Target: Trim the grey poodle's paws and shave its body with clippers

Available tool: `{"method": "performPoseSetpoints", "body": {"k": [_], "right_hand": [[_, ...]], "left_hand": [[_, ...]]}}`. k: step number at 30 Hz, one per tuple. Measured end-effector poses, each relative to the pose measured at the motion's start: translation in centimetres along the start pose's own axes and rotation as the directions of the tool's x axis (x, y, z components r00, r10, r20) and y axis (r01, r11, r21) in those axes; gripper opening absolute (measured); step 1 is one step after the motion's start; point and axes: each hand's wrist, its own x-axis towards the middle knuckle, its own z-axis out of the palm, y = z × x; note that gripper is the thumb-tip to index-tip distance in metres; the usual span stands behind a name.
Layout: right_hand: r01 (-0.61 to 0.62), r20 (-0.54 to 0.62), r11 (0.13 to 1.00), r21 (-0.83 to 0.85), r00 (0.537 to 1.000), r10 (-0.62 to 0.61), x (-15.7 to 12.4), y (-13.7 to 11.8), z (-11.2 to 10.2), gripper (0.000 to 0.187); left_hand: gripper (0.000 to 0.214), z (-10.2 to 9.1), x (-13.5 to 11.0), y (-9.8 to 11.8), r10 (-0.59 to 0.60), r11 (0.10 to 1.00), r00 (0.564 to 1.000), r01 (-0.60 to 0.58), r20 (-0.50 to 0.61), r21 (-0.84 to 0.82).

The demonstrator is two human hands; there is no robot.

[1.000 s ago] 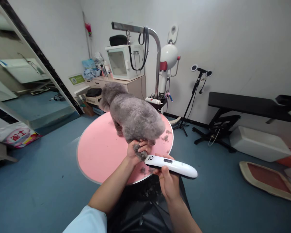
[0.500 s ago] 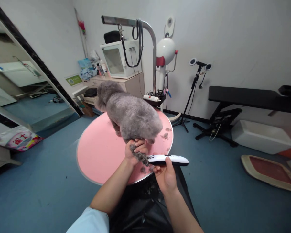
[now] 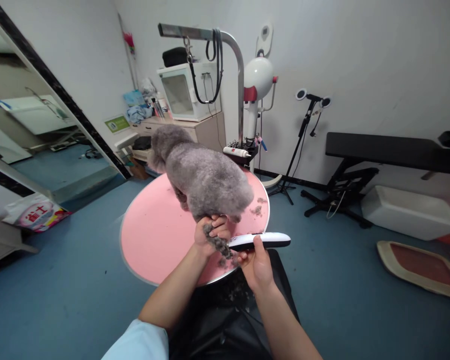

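bag [image 3: 39, 212] with red lettering is on the blue floor [image 3: 86, 290] way over left. then you get the round pink grooming table [image 3: 150, 235] with the grey dog [image 3: 206, 172] up on it, facing away from the person. left hand [image 3: 201, 236] is wrapped snug round one leg [image 3: 220, 245] of the dog, shaggy end poking out. some loose clippings [image 3: 257, 210] on the table's right side. right hand [image 3: 260, 267] has the white-and-black hair clipper [image 3: 264, 241] held thumb on top, blade end right by that leg, can't tell if it's actually touching. farther right: two-headed tripod stand [image 3: 303, 130], black table [image 3: 386, 150], white tub [image 3: 408, 215] near its base, tan tray [image 3: 420, 270] on the floor.
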Motion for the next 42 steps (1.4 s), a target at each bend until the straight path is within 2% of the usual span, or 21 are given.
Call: {"method": "performPoseSetpoints", "body": {"k": [5,8,11,15,17,22,27,30,31,33,35,39,40,42], "right_hand": [[0.089,0.062,0.995,0.035,0.994,-0.091,-0.1,0.1,-0.5,0.053],[0.273,0.036,0.959,0.071,0.961,-0.276,-0.2,0.6,-1.6,0.050],[0.389,0.032,0.921,-0.009,0.921,-0.389,-0.6,1.2,-2.6,0.047],[0.457,0.199,0.885,-0.087,0.879,-0.434,-1.3,1.8,-3.2,0.045],[0.520,0.278,0.850,-0.089,0.832,-0.480,-1.4,2.0,-3.5,0.042],[0.672,0.354,0.727,-0.140,0.720,-0.597,-0.9,2.3,-4.4,0.036],[0.697,0.458,0.693,-0.185,0.685,-0.567,-0.5,2.1,-4.4,0.038],[0.671,0.462,0.716,-0.193,0.706,-0.537,-0.5,1.4,-4.0,0.041],[0.622,0.465,0.763,-0.178,0.736,-0.491,-0.5,1.0,-3.8,0.042],[0.447,0.476,0.886,-0.125,0.811,-0.342,-0.6,0.2,-3.6,0.044],[0.305,0.451,0.949,-0.080,0.860,-0.238,-0.9,-0.3,-3.7,0.045],[0.313,0.353,0.948,-0.061,0.895,-0.273,-2.0,0.2,-4.3,0.039],[0.254,0.359,0.965,-0.064,0.908,-0.215,-2.2,0.8,-4.4,0.037],[0.027,0.386,0.992,-0.127,0.922,0.024,-1.9,2.0,-4.3,0.037]], "left_hand": [[0.014,0.3,0.1,-0.1,0.009,1.000,1.000,-0.009,-0.019,0.028],[0.017,0.5,0.0,-0.3,0.022,1.000,0.999,-0.022,-0.036,0.001],[0.019,0.4,-0.1,-0.4,0.016,0.999,0.999,-0.017,-0.047,-0.030],[0.019,0.5,-0.3,-0.3,0.042,0.998,0.998,-0.045,-0.056,-0.051],[0.018,0.8,-0.3,-0.1,0.051,0.997,0.998,-0.053,-0.044,-0.051],[0.014,1.3,-0.2,-0.1,0.025,0.999,1.000,-0.026,-0.017,-0.044],[0.014,1.4,0.0,-0.2,0.025,0.999,1.000,-0.025,0.002,-0.043],[0.016,1.6,0.1,-0.1,0.007,1.000,1.000,-0.007,-0.016,-0.023],[0.017,1.6,0.1,-0.1,0.006,1.000,1.000,-0.006,-0.022,-0.017],[0.017,1.7,0.3,-0.1,0.014,1.000,1.000,-0.014,-0.026,-0.001],[0.016,1.9,0.7,-0.2,0.014,0.999,1.000,-0.013,-0.023,0.038],[0.017,2.0,2.0,-0.5,-0.028,0.978,0.999,0.036,-0.042,0.207],[0.018,2.1,2.4,-0.6,-0.032,0.967,0.999,0.041,-0.041,0.251],[0.020,2.0,3.3,-0.7,-0.033,0.947,0.999,0.036,-0.014,0.321]]}}
